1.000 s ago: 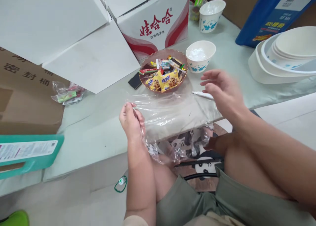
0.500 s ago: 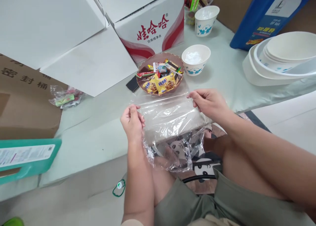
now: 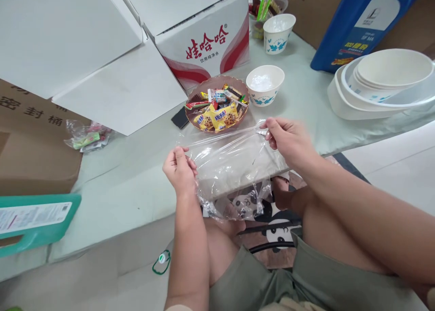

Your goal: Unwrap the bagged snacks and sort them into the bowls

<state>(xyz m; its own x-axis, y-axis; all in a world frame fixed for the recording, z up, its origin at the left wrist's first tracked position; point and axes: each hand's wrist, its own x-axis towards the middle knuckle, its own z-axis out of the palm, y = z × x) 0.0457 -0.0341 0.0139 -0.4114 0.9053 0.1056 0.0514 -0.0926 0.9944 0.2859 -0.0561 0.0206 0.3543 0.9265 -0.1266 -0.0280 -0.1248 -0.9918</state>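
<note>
A sheet of clear plastic film, perhaps a bag [image 3: 227, 159], is stretched between my two hands at the table's front edge, its lower part hanging over the edge. My left hand [image 3: 179, 167] is closed on its left side. With thumb and fingers pinched, my right hand [image 3: 283, 136] grips the upper right corner. Just beyond the film sits a pinkish scalloped dish [image 3: 189, 104] filled with wrapped snacks [image 3: 224, 114]. Right of the dish stands a white paper bowl [image 3: 265, 91] with blue leaves and something clear and shiny inside.
Behind the dish is a white and red carton [image 3: 210, 52] with flaps out to the left. A second paper bowl [image 3: 277, 39], a blue jug [image 3: 360, 30] and stacked bowls [image 3: 394, 68] stand right. Wrapped items [image 3: 88, 136] and a teal container [image 3: 64, 225] are left.
My right hand has pulled its corner slightly up, drawing diagonal creases into the film. The film's hanging end sits higher. The whole view has shifted a little.
</note>
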